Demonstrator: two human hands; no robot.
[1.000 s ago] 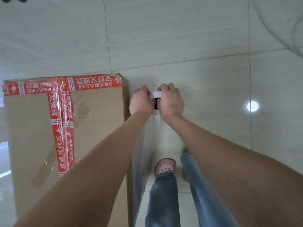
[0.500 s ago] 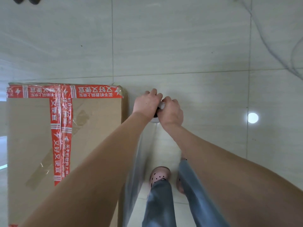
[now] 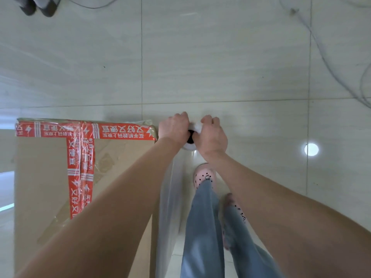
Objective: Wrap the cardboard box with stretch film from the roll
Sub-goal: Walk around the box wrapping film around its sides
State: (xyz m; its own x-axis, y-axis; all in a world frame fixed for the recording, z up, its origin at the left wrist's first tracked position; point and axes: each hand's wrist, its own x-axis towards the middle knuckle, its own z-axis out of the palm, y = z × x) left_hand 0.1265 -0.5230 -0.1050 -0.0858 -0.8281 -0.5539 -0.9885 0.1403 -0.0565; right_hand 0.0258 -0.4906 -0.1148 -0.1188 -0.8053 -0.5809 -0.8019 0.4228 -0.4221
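The left hand [image 3: 174, 128] and the right hand [image 3: 211, 135] are both clenched on the top end of the roll [image 3: 190, 144], one on each side, with the white rim and dark core showing between them; the roll itself hangs upright below the fists and is mostly hidden by them. A second ago the two fists were pressed close together over the roll just past the box's far right corner; half a second ago they overlapped, and now they sit a little further apart, with more of the core visible, and they lie just beyond that corner rather than level with it. From the roll a sheet of stretch film [image 3: 170, 207] runs down and back toward the person along the right side of the cardboard box [image 3: 46, 177], lying close against that face, and it reads longer and smoother than in the earlier pictures. The box stands on the tiled floor [image 3: 200, 57] to the person's left, its top crossed by red printed tape [image 3: 80, 157]. The person's legs in jeans [image 3: 202, 227] and pink shoes are just right of the film, one foot stepping forward, where earlier the feet were nearer together. Judging from this, the right face is being covered and the walk has reached the far corner; the next stretch probably calls for turning left around that corner while keeping the film taut, since slack there could leave it loose.
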